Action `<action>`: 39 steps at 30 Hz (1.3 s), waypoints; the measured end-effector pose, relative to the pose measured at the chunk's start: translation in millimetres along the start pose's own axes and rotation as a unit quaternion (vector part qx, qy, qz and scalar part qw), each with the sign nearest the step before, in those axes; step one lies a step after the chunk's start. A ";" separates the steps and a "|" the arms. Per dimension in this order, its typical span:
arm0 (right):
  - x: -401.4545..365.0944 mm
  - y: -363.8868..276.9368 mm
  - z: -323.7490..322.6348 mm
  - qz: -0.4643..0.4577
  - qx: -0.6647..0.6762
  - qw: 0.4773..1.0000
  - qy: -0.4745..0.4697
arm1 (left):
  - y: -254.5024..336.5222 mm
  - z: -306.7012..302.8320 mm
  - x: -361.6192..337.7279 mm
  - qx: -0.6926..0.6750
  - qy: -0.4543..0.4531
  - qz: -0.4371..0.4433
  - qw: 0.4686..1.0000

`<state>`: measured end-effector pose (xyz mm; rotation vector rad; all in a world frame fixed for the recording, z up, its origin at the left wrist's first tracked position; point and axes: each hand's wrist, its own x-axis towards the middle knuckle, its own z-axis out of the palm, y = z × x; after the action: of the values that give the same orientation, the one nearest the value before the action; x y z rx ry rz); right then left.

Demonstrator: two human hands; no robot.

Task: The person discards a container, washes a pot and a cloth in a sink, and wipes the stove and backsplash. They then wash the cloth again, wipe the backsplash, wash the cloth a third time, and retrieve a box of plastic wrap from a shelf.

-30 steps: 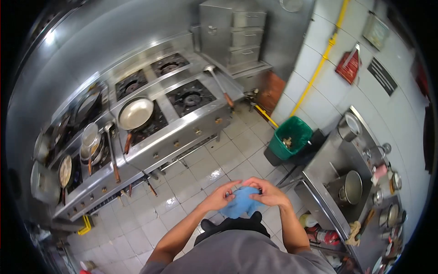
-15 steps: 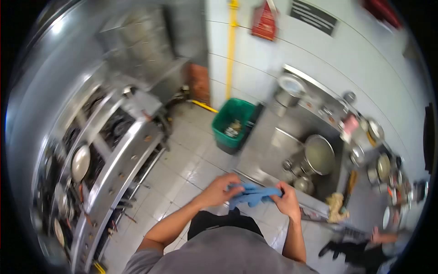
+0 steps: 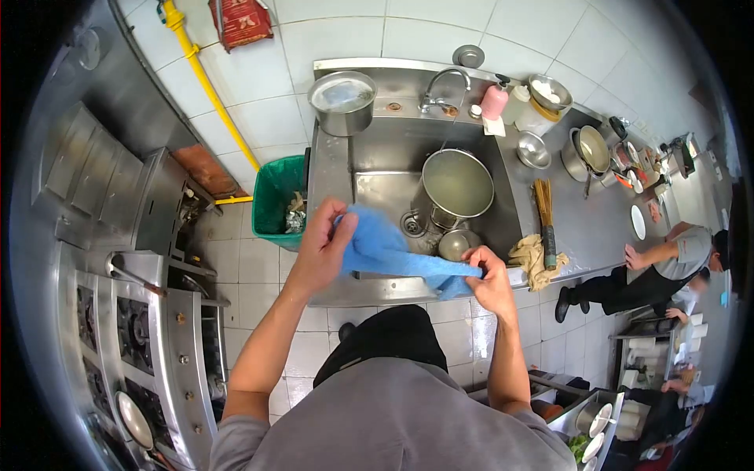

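Observation:
A blue cloth (image 3: 385, 250) is stretched between my two hands, in front of the sink's near edge. My left hand (image 3: 320, 247) pinches its upper left end, and my right hand (image 3: 490, 281) grips the other end between thumb and fingers. Part of the cloth is blurred by motion. Beyond it lies the steel sink (image 3: 381, 182), holding a large pot (image 3: 458, 184) of cloudy liquid under the faucet (image 3: 444, 93). A smaller metal bowl (image 3: 459, 244) sits beside that pot, near the drain.
Left of the sink stands a green bin (image 3: 275, 196) with rubbish inside. A covered pot (image 3: 343, 102) rests on the sink ledge. On the right counter are a beige rag (image 3: 534, 263) and a bamboo brush (image 3: 544, 212). Burners (image 3: 135, 334) line the left; a co-worker (image 3: 667, 263) stands right.
My view has turned right, so the sink now lies straight ahead. Both hands have come up in front of the sink, and the cloth is more spread out between them.

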<state>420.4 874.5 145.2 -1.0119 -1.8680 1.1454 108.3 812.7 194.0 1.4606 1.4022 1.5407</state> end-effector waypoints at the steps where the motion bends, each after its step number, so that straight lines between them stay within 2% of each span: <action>1: 7.6 1.5 -8.0 0.029 0.023 0.999 0.003 | 4.0 7.9 11.8 -0.016 -0.017 -0.001 1.000; 2: 17.8 5.3 -17.8 0.057 0.046 0.997 0.004 | 7.9 16.8 25.2 -0.032 -0.033 0.000 0.999; 8: 123.6 35.5 -99.7 0.014 0.098 0.995 0.029 | 9.6 74.8 122.9 -0.093 -0.007 0.056 0.994; 10: 165.0 57.7 -132.5 0.005 0.176 0.984 -0.002 | -22.7 101.1 160.6 -0.136 0.010 0.038 0.990; 12: 200.1 102.4 -145.6 0.018 0.177 0.984 0.017 | -77.2 132.6 191.1 -0.177 0.026 0.016 0.984; 14: 232.0 185.3 -146.6 0.120 0.133 0.983 0.047 | -150.3 171.8 208.3 -0.103 0.055 -0.054 0.992; 15: 248.2 247.4 -131.4 0.135 0.038 0.987 0.080 | -182.9 193.2 206.3 -0.103 0.046 -0.149 0.982; 16: 252.5 260.7 -111.2 0.164 -0.040 0.982 0.082 | -213.6 214.4 201.5 -0.103 0.038 -0.241 0.964; 17: 254.6 278.5 -93.4 0.148 -0.089 0.984 0.053 | -248.3 232.9 194.0 -0.134 0.016 -0.320 0.938; 18: 253.1 325.3 -74.4 0.096 -0.132 0.985 0.047 | -270.0 246.5 188.7 -0.165 -0.006 -0.395 0.904; 19: 249.3 311.1 -64.1 0.092 -0.144 0.984 0.048 | -272.1 255.1 187.6 -0.164 -0.002 -0.399 0.902; 21: 244.3 336.1 -56.9 0.119 -0.159 0.980 0.013 | -274.9 267.1 185.8 -0.216 0.063 -0.484 0.846; 22: 242.2 349.7 -53.6 0.144 -0.175 0.974 -0.015 | -278.5 267.6 185.6 -0.215 0.066 -0.489 0.843; 24: 244.9 351.7 -53.4 0.183 -0.190 0.963 -0.050 | -287.2 267.1 186.0 -0.357 0.156 -0.480 0.786; 25: 246.7 350.9 -53.4 0.218 -0.206 0.951 -0.080 | -289.2 270.9 185.6 -0.357 0.157 -0.481 0.785; 26: 251.2 341.9 -49.7 0.217 -0.207 0.951 -0.081 | -291.1 277.8 185.4 -0.358 0.119 -0.469 0.798; 27: 258.9 322.7 -42.6 0.256 0.074 0.964 0.015 | -294.4 285.6 188.0 -0.360 0.082 -0.455 0.810; 28: 264.8 296.6 -34.3 0.274 0.347 0.890 0.108 | -299.5 292.3 192.4 -0.363 0.085 -0.454 0.810; 29: 267.2 254.9 -25.2 0.230 0.354 0.893 0.152 | -308.7 299.6 194.9 -0.348 0.128 -0.499 0.784; 30: 267.4 229.8 -16.8 0.232 0.353 0.894 0.150 | -321.9 306.2 195.4 -0.330 0.169 -0.542 0.754; 31: 267.6 210.0 -8.7 0.192 0.291 0.924 0.156 | -368.9 316.3 189.1 -0.427 0.188 -0.506 0.725; 32: 268.3 201.8 -1.7 0.150 0.228 0.948 0.163 | -367.7 313.8 190.2 -0.426 0.189 -0.506 0.726; 33: 269.9 200.4 4.0 0.150 0.229 0.948 0.162 | -366.3 310.1 190.8 -0.464 0.162 -0.464 0.737; 34: 272.9 198.8 8.5 0.115 0.159 0.965 0.174 | -364.6 307.0 192.2 -0.501 0.135 -0.419 0.745; 35: 276.8 198.3 11.0 0.079 0.088 0.976 0.185 | -355.6 303.5 197.8 -0.501 0.137 -0.417 0.746; 36: 279.8 209.3 11.5 0.077 0.089 0.976 0.183 | -345.6 299.8 203.6 -0.380 0.148 -0.443 0.798; 37: 282.3 226.9 9.8 0.034 0.006 0.989 0.142 | -335.0 295.8 207.6 -0.251 0.156 -0.463 0.836; 38: 286.5 241.0 10.1 -0.011 -0.074 0.992 0.098 | -332.3 294.5 210.1 -0.248 0.162 -0.461 0.836; 39: 286.8 247.2 5.9 -0.012 -0.071 0.993 0.096 | -328.8 302.5 209.8 -0.195 0.216 -0.465 0.836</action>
<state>351.3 1199.5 -36.3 -1.1339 -1.8210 0.8772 269.0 1181.5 -91.8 0.0756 1.5580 1.3691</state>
